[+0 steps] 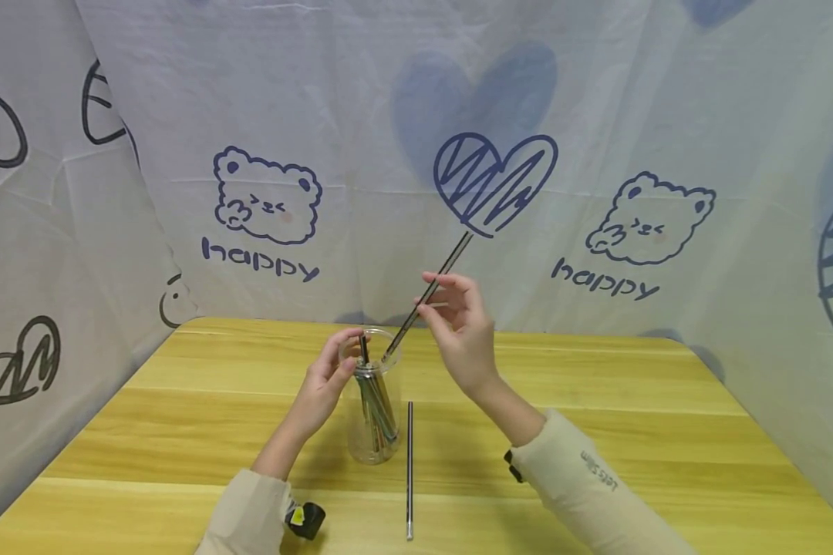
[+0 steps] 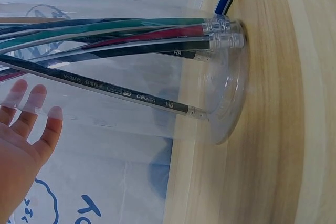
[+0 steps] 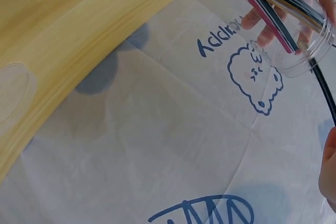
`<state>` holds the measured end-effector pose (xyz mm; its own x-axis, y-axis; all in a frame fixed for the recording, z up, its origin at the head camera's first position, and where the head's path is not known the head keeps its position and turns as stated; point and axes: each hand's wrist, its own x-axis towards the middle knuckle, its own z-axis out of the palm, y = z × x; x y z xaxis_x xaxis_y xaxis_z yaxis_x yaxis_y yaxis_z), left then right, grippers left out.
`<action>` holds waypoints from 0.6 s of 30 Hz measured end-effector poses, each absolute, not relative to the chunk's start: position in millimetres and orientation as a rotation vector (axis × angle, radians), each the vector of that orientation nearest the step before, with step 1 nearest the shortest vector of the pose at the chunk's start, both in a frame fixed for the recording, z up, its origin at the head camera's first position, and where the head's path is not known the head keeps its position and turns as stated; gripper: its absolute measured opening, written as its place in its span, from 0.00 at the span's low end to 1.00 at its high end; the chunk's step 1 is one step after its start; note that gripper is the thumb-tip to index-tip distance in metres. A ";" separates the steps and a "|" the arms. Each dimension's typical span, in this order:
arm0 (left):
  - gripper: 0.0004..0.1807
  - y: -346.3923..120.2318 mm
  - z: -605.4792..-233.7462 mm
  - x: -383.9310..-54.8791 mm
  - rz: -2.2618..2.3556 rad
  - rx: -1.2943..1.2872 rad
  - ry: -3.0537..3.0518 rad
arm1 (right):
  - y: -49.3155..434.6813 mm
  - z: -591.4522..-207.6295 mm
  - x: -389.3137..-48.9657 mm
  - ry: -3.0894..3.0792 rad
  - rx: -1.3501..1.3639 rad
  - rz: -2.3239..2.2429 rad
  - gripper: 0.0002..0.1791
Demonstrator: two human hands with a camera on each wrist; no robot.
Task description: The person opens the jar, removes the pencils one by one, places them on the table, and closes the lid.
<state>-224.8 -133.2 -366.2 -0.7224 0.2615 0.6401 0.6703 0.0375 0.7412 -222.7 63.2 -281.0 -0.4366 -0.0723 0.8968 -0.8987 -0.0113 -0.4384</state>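
Observation:
My left hand (image 1: 325,385) grips a clear plastic jar (image 1: 373,455) near its top, thumb and fingers round the wall. Inside lean several pencils (image 1: 375,408), dark, green and red, their eraser ends down on the jar's base in the left wrist view. One black HB pencil (image 2: 121,90) slants apart from the bunch there. Between thumb and fingertips my right hand (image 1: 463,331) pinches a long dark striped pencil (image 1: 430,287), tilted up to the right. Its lower end is at the jar's mouth. A blue pencil (image 1: 410,470) lies on the table just right of the jar.
The wooden table (image 1: 597,462) ends at a pale printed cloth (image 1: 375,254) hanging behind, with more cloth at both sides. A round clear disc (image 3: 18,95) lies on the table in the right wrist view.

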 end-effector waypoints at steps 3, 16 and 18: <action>0.18 -133.0 -366.4 -224.7 -1.727 -0.941 -1.996 | 64.6 -280.2 -223.6 -1.551 1.004 1.536 0.21; 0.19 -133.0 -367.8 -225.8 -1.734 -0.954 -1.984 | 72.6 -274.1 -222.3 -1.432 0.949 1.715 0.19; 0.18 -133.0 -367.8 -225.7 -1.741 -0.952 -1.980 | 74.7 -274.0 -222.1 -1.435 0.934 1.720 0.19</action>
<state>-225.7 -133.0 -367.8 -0.7192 0.2596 0.6444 0.6724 0.0264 0.7398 -222.1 74.7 -274.0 -0.4954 0.0650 0.8662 -0.8639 -0.1417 -0.4834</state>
